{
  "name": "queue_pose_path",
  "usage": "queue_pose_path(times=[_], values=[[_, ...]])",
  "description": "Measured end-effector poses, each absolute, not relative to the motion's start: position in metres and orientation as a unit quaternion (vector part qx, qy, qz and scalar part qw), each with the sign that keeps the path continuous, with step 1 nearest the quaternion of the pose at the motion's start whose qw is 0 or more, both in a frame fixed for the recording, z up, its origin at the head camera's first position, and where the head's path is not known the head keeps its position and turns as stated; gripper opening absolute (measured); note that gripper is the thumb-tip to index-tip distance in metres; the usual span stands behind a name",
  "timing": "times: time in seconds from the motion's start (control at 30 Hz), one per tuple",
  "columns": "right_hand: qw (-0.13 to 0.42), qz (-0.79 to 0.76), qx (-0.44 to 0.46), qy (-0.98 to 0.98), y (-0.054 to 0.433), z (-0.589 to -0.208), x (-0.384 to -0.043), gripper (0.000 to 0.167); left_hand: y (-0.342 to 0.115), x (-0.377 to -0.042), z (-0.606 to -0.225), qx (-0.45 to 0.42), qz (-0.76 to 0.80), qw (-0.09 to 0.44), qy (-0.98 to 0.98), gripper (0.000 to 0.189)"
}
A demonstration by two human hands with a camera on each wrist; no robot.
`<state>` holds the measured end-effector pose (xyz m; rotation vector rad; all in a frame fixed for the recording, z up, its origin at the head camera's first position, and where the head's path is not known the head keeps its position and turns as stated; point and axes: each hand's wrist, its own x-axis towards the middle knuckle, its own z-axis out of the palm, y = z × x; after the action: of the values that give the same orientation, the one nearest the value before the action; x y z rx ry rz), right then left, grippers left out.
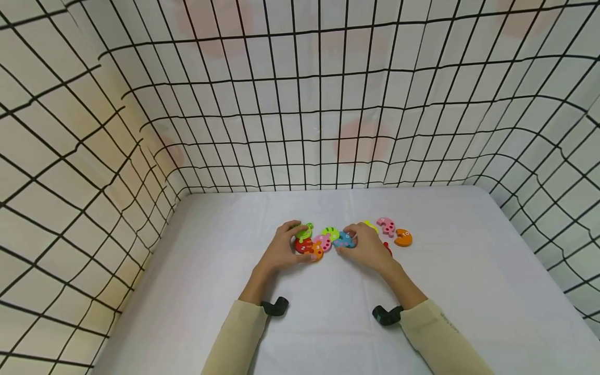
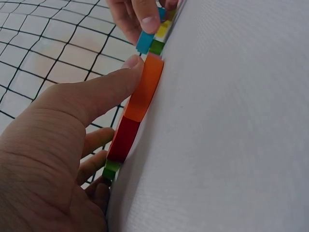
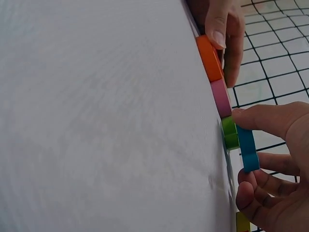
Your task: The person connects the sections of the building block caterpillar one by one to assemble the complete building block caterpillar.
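On the white table, a curved row of puzzle pieces lies between both hands: a green piece (image 1: 303, 233), a red piece (image 1: 303, 246), an orange piece (image 1: 316, 251), a pink piece (image 1: 323, 242) and a striped lime piece (image 1: 330, 233). My left hand (image 1: 282, 250) curls around the row's left end, thumb at the orange piece and fingers by the green one. My right hand (image 1: 367, 247) pinches a spotted blue puzzle piece (image 3: 247, 147) between thumb and fingers. In the right wrist view, this piece overlaps the lime piece (image 3: 230, 133) and stands a bit higher off the cloth.
Right of my right hand lie a pink piece (image 1: 386, 225), an orange piece (image 1: 403, 238), a partly hidden yellow piece (image 1: 371, 226) and a partly hidden red piece (image 1: 387, 248). Black wire grid (image 1: 320, 111) walls the table at the back and sides.
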<state>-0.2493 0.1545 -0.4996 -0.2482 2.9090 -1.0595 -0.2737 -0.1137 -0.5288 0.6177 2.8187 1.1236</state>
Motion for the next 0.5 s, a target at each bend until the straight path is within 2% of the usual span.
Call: queue_pose_path(times=[0.5], values=[[0.034,-0.333,-0.056,0.941,0.1459,-0.4971,-0.2481,0.057,-0.1139,-0.2744,-0.5289,0.202,0.357,0.022,0.912,0.081]])
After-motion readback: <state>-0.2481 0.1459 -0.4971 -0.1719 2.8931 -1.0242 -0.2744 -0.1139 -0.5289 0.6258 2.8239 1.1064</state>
